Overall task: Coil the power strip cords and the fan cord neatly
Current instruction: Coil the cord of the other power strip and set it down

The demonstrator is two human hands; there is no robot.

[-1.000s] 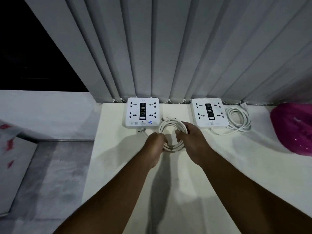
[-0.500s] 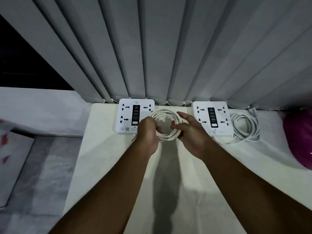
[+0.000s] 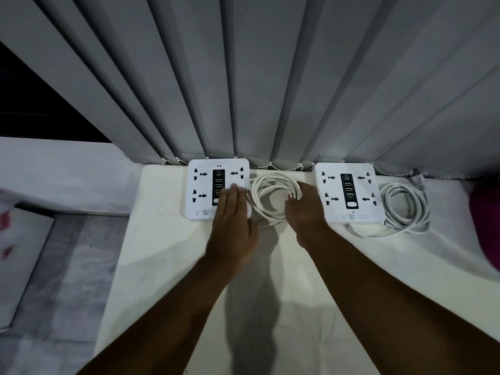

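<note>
Across a white tabletop (image 3: 270,307), seen from a head camera looking down, two bare forearms reach away from the viewer toward grey vertical blinds (image 3: 270,90) hanging along the far edge. Two square white power strips lie flat at the foot of the blinds, sockets up, each with a dark column of ports down its middle. At the far left corner of the tabletop is the left strip (image 3: 205,190); the right strip (image 3: 349,196) lies well apart from it to the right.

Between them rests the middle coil (image 3: 270,185), a white cord wound into a round loop of several turns, lying on the tabletop just beside the left strip's right edge. Palm down, the left hand (image 3: 232,228) has its fingers (image 3: 230,197) straight and together, resting flat on the near right corner of the left strip; it holds nothing. At the coil's right side, the right hand (image 3: 308,215) has its fingers (image 3: 291,203) curled round the strands there, gripping them, with the hand just beside the right strip.

A second white cord, the right coil (image 3: 405,209), lies wound in a loose oval just right of the right strip. One strand trails along that strip's near edge, and a grey plug (image 3: 418,176) lies by the blinds. A pink rounded object (image 3: 484,220) sits at the frame's right edge, partly cut off. Grey floor (image 3: 67,266) shows left of the tabletop.
</note>
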